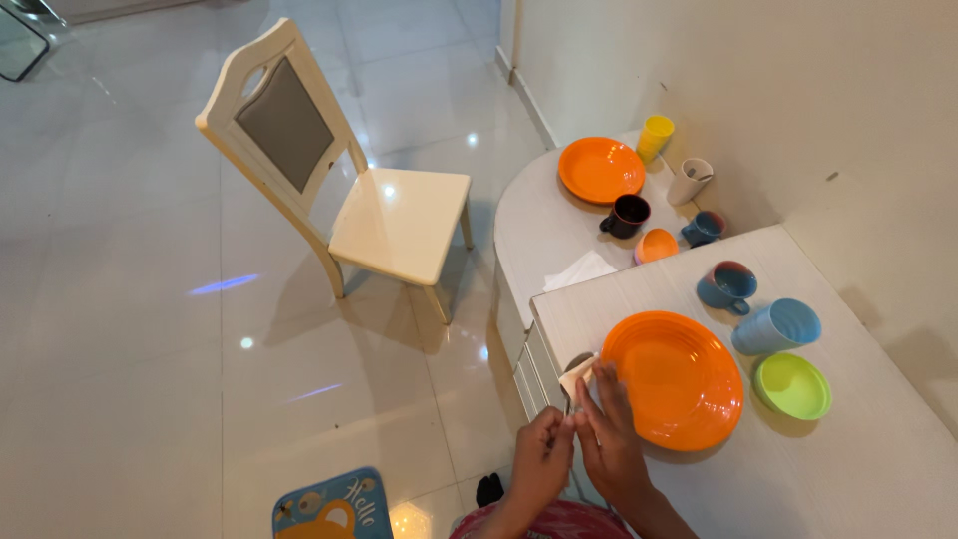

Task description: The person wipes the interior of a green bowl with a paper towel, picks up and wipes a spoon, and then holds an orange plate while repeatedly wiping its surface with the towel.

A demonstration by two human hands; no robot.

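My left hand (542,457) and my right hand (609,439) meet at the near-left edge of the white table (878,469). Between them is a thin metal utensil (570,401), probably a spoon, pinched in my left hand's fingers. My right hand's fingertips hold a small beige piece, like folded tissue (577,376), against the utensil's top end. It lies right beside the rim of a large orange plate (679,384). How the fingers grip the utensil is partly hidden.
Right of the plate are a lime bowl (793,386), a light blue cup (778,326) and a blue mug (727,286). The rounded side table (534,225) holds an orange plate (600,169), yellow cup (656,137), white cup (690,181), black mug (628,215), small bowl (657,246) and napkin (579,270). A cream chair (389,220) stands left.
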